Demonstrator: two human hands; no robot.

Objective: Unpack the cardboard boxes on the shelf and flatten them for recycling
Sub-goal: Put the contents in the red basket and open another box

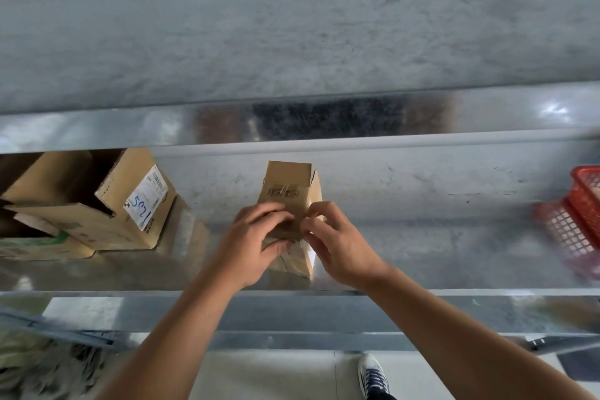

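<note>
Two hands meet on one small cardboard box (287,183) at the middle of the metal shelf (422,204). The left hand (256,237) lies over the box's near half. Its fingers curl across the upper face and its thumb presses the near left side, so it grips the box. The right hand (336,242) sits just to the right and touches the box's right edge. Its fingers are curled, and the thumb and forefinger pinch together at that edge. What lies between the fingertips is too small to tell. Both forearms reach in from the near side, over the shelf's front rail.

The box rests on the shelf and stretches away from the hands. Its far half is uncovered, with a row of printed handling symbols (281,193) just beyond the left fingers. The far end looks open, with a flap up at its right corner.

To the left, well apart from the hands, a larger cardboard box (97,214) sits open on the same shelf. Its white label (146,201) carries blue handwriting. A flatter carton with green print (39,245) lies against the larger box's near left side. At the far right edge a red mesh basket (581,214) shows blurred and cut off. Below the shelf, a patterned shoe (373,375) stands on pale floor (276,377).
</note>
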